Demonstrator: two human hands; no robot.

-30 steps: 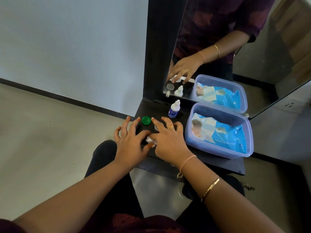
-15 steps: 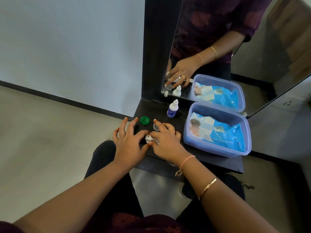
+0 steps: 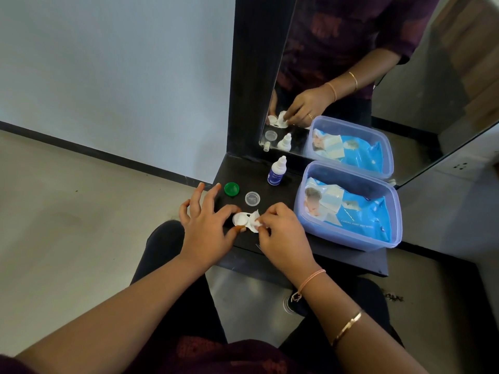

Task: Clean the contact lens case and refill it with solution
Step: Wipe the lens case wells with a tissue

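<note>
I log, at centre frame: one small white plastic twin-well contact lens case (image 3: 239, 219), both wells uncapped, at the near edge of the black tabletop (image 3: 351, 257). The person's left hand (image 3: 208, 228) pinches its left well between thumb and forefinger, with the other fingers (image 3: 201, 197) spread. The right hand (image 3: 280, 233), fingers curled, pinches a crumpled white wipe (image 3: 255, 224) against the right well. Just above lie a round green screw cap (image 3: 231, 189) and a clear round cap (image 3: 252, 198). Further up stands a white blue-labelled dropper bottle (image 3: 276, 174).
</note>
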